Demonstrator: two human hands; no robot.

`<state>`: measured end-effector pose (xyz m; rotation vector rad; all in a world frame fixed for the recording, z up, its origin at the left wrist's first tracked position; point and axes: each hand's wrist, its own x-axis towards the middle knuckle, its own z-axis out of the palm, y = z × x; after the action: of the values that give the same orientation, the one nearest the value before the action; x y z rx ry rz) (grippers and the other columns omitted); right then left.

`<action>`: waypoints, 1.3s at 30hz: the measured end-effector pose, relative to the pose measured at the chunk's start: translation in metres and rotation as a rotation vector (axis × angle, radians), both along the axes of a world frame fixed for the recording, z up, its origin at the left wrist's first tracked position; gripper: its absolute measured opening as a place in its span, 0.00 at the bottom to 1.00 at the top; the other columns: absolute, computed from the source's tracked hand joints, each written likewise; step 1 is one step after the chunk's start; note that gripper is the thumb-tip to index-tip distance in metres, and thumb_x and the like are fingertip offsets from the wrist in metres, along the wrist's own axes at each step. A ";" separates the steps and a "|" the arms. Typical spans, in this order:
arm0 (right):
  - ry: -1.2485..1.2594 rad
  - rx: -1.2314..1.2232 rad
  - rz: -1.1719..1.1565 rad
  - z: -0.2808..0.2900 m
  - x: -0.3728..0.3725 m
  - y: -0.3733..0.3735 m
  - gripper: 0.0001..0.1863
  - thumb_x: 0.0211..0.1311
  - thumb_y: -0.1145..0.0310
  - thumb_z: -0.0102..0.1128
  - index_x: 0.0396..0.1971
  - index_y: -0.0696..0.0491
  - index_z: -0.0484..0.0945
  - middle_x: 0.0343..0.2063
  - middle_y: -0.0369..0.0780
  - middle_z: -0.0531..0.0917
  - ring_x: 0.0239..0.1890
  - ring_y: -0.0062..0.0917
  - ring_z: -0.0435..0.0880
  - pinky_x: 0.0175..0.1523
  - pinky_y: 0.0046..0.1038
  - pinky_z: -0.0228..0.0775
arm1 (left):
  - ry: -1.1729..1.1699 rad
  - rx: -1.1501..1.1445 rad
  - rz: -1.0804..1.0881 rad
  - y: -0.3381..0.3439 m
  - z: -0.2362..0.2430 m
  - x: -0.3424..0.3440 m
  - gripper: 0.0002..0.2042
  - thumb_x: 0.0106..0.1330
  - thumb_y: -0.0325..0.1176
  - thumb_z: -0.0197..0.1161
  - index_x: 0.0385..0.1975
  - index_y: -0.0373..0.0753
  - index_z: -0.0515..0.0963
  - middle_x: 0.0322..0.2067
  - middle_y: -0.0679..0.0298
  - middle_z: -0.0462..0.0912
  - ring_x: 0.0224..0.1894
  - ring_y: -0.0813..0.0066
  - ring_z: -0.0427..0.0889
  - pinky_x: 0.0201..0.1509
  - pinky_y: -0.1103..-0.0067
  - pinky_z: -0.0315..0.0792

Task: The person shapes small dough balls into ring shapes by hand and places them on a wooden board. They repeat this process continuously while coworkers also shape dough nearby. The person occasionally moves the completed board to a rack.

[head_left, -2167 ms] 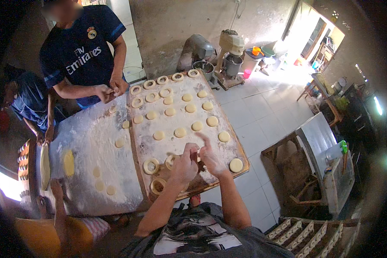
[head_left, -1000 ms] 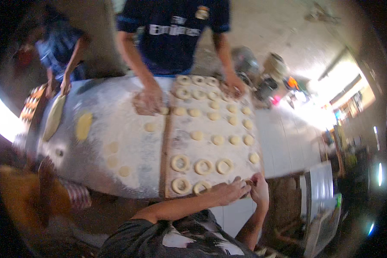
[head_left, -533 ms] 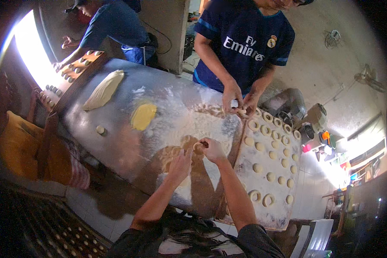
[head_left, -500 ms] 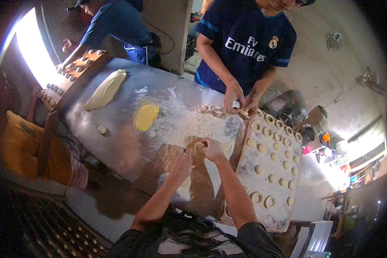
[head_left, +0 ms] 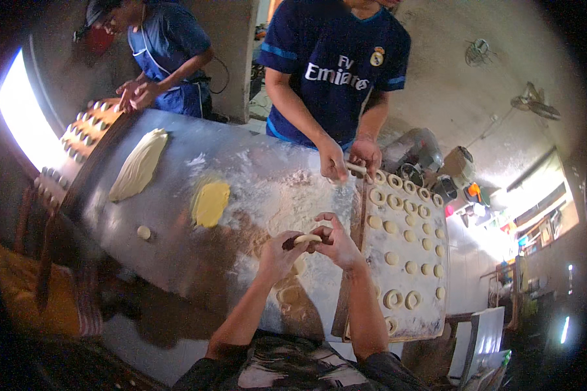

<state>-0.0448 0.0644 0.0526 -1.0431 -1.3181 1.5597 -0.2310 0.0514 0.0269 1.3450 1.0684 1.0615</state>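
Observation:
Over the floured metal table [head_left: 169, 257], both my hands hold one small curved piece of pale dough [head_left: 307, 238]. My left hand [head_left: 279, 258] pinches its left end between thumb and fingers. My right hand [head_left: 340, 246] grips the other end, with some fingers raised. Whether the dough has a hole cannot be made out. Beneath my left hand lie pale dough pieces [head_left: 298, 266] on the floury surface, partly hidden by hand and shadow. Just to the right is a floured board [head_left: 427, 320] bearing rows of dough rings [head_left: 392, 299] and round dough pieces [head_left: 391, 258].
Across the table a co-worker in a dark blue shirt [head_left: 332, 65] holds a dough piece [head_left: 356, 168]. Left of centre lie a yellow slab [head_left: 210, 203], a long dough mass [head_left: 139, 165] and a small round piece [head_left: 143, 232]. Another person [head_left: 169, 45] stands beside an orange-brown tray [head_left: 92, 127].
My hands have come up off the table surface with the dough piece between them. The person at far left has straightened and drawn both hands together. The view has shifted slightly.

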 end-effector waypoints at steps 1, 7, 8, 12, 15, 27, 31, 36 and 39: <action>-0.176 0.100 -0.075 -0.002 0.000 -0.001 0.25 0.60 0.70 0.67 0.53 0.53 0.63 0.33 0.38 0.78 0.34 0.20 0.79 0.41 0.26 0.72 | 0.046 0.074 0.020 -0.001 0.005 0.001 0.12 0.63 0.30 0.67 0.43 0.32 0.79 0.34 0.56 0.85 0.35 0.73 0.84 0.38 0.76 0.75; -0.645 0.565 -0.475 -0.059 -0.019 0.014 0.32 0.57 0.74 0.65 0.58 0.50 0.57 0.37 0.38 0.75 0.39 0.23 0.75 0.39 0.26 0.68 | 0.494 0.304 0.176 0.003 0.009 0.011 0.13 0.57 0.21 0.65 0.42 0.34 0.74 0.31 0.55 0.74 0.30 0.57 0.76 0.36 0.68 0.72; -0.449 0.429 -0.368 -0.056 -0.022 0.011 0.30 0.58 0.72 0.66 0.57 0.50 0.59 0.39 0.39 0.74 0.41 0.24 0.76 0.42 0.28 0.69 | 0.454 0.388 0.245 0.002 0.002 0.012 0.15 0.57 0.20 0.64 0.44 0.35 0.72 0.32 0.55 0.73 0.30 0.58 0.76 0.36 0.68 0.72; -0.037 0.121 -0.131 -0.051 -0.018 -0.015 0.27 0.60 0.70 0.62 0.57 0.49 0.62 0.44 0.39 0.74 0.43 0.25 0.78 0.45 0.29 0.71 | 0.237 0.549 0.462 -0.003 -0.031 0.033 0.19 0.61 0.20 0.59 0.51 0.35 0.65 0.37 0.57 0.71 0.31 0.62 0.76 0.39 0.71 0.73; -0.236 0.207 -0.213 -0.049 0.003 -0.020 0.28 0.60 0.67 0.58 0.59 0.51 0.61 0.34 0.39 0.78 0.41 0.24 0.78 0.44 0.28 0.70 | -0.168 0.470 0.224 -0.008 -0.041 0.034 0.19 0.63 0.20 0.57 0.52 0.35 0.62 0.42 0.59 0.71 0.35 0.67 0.77 0.42 0.75 0.74; -0.415 0.356 -0.329 0.016 0.053 -0.095 0.32 0.72 0.41 0.42 0.65 0.48 0.56 0.31 0.43 0.80 0.38 0.28 0.82 0.46 0.25 0.70 | 0.222 0.249 0.049 -0.057 0.016 0.128 0.24 0.77 0.53 0.36 0.38 0.38 0.73 0.28 0.55 0.80 0.25 0.60 0.84 0.30 0.69 0.73; 0.206 0.122 -0.389 0.003 0.115 -0.132 0.29 0.71 0.44 0.46 0.63 0.47 0.59 0.29 0.40 0.79 0.31 0.25 0.80 0.40 0.25 0.71 | 0.074 0.505 -0.064 -0.073 0.000 0.177 0.20 0.78 0.46 0.39 0.38 0.38 0.74 0.28 0.57 0.79 0.26 0.58 0.82 0.32 0.70 0.74; 0.463 0.066 -0.586 -0.011 0.170 -0.188 0.25 0.68 0.47 0.51 0.56 0.46 0.60 0.22 0.34 0.74 0.23 0.17 0.72 0.29 0.20 0.62 | 0.214 0.548 -0.141 -0.123 0.020 0.241 0.10 0.77 0.36 0.45 0.37 0.38 0.70 0.24 0.54 0.76 0.26 0.53 0.80 0.34 0.67 0.74; 0.370 0.061 -0.673 -0.008 0.192 -0.209 0.21 0.68 0.50 0.52 0.51 0.46 0.62 0.20 0.31 0.71 0.23 0.14 0.69 0.26 0.17 0.58 | 0.206 0.430 -0.249 -0.146 0.030 0.269 0.11 0.77 0.38 0.45 0.36 0.38 0.70 0.22 0.55 0.76 0.23 0.51 0.80 0.30 0.65 0.74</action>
<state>0.1474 -0.1451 0.0444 -0.9649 -0.6559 1.1144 0.0381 -0.0945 0.0573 1.9132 0.8142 1.0144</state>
